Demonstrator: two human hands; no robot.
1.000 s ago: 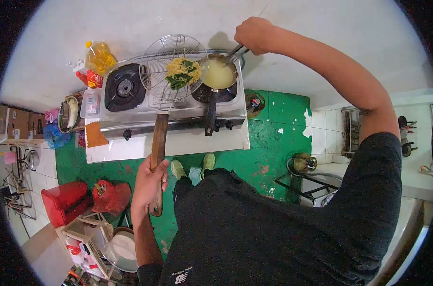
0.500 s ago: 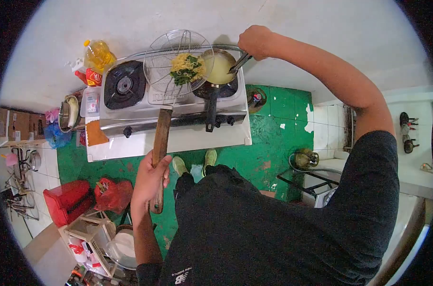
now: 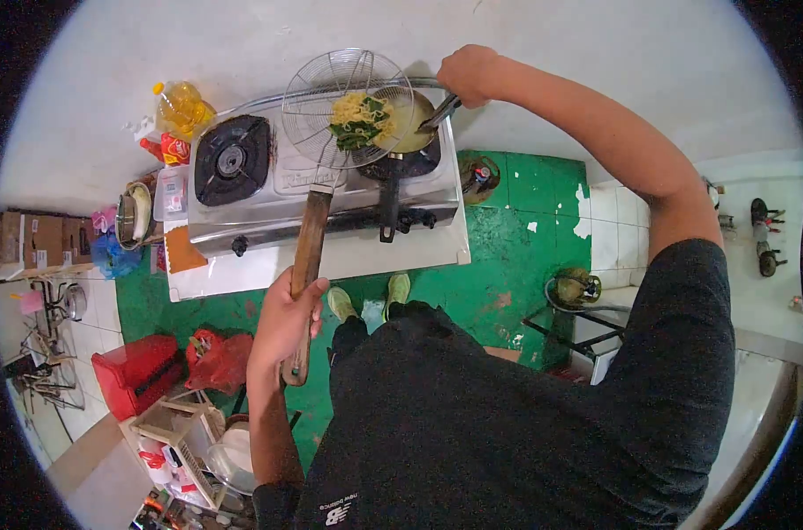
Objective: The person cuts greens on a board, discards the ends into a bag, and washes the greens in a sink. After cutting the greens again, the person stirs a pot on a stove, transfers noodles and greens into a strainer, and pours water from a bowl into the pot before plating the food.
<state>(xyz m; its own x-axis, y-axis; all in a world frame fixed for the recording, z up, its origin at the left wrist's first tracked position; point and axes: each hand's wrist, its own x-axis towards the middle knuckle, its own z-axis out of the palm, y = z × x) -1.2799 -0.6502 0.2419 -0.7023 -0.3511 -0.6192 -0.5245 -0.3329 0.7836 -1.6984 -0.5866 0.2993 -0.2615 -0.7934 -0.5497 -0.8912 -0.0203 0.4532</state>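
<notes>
My left hand [image 3: 288,322] is wrapped round the wooden handle of a wire skimmer [image 3: 309,97]. Yellow noodles [image 3: 356,109] and dark green leaves [image 3: 352,134] lie in its mesh, held above the stove and overlapping the left side of a saucepan [image 3: 388,199]. In that pan is a pale yellowish liquid [image 3: 410,137]. My right hand [image 3: 469,75], closed, grips the upper end of dark tongs [image 3: 441,113], whose lower end reaches into the pan. The tips are too small to make out.
The two-burner gas stove [image 3: 322,225] stands on a white table [image 3: 375,256] against the wall. Left of it are an oil bottle [image 3: 182,108] and a clear container [image 3: 172,193]. A red bin [image 3: 136,375] stands on the green floor, and a gas cylinder [image 3: 479,179] is right of the stove.
The skimmer with noodles and leaves has shifted right, further over the pan. My right hand has stayed nearly in place, and the view has shifted slightly.
</notes>
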